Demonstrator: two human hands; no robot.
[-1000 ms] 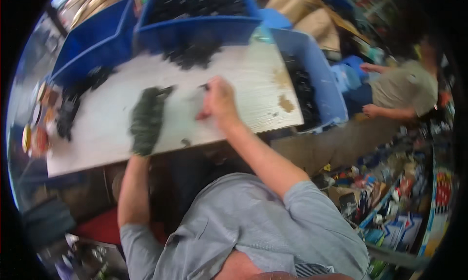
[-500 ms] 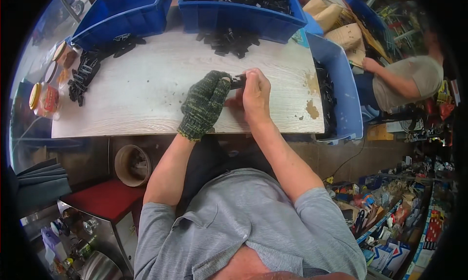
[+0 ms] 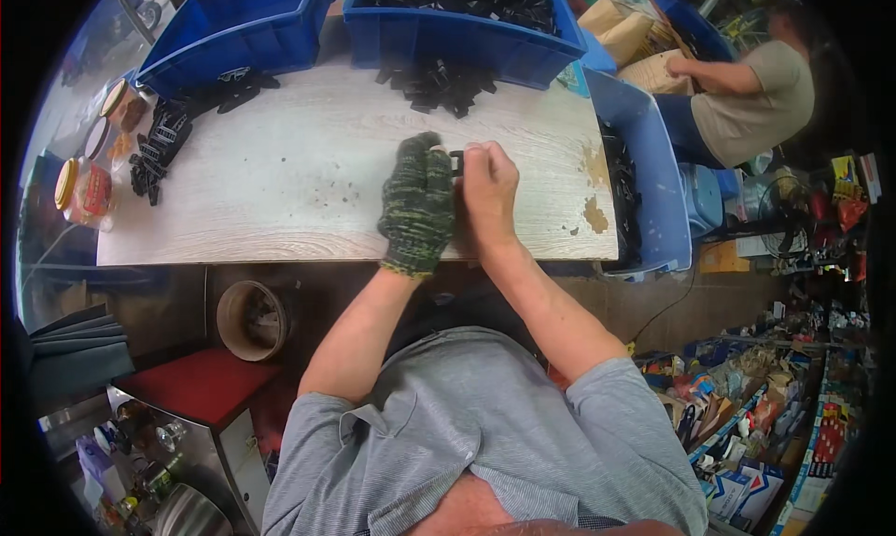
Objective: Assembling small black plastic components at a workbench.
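My left hand (image 3: 417,200), in a dark green and black knitted glove that bares the thumb tip, is closed over the table's front part. Close beside it my bare right hand (image 3: 490,195) is closed too, with thumb and fingers pinched. Between the two hands shows a small black plastic piece (image 3: 456,163), gripped from both sides; most of it is hidden by the fingers. Beyond the hands lies a loose pile of flat black pieces (image 3: 437,86) on the pale wood-grain table (image 3: 252,200).
At the back stand a blue bin (image 3: 411,27) full of black pieces and another blue bin (image 3: 233,37). Black strips (image 3: 163,139) and lidded jars (image 3: 86,193) line the left side. A lighter blue tub (image 3: 661,186) adjoins the right edge. Another person (image 3: 756,97) stands beyond it.
My left hand has moved right and turned more upright, closer to my right hand. Less of the black piece shows. The other person has shifted toward the back, arm at the sacks.
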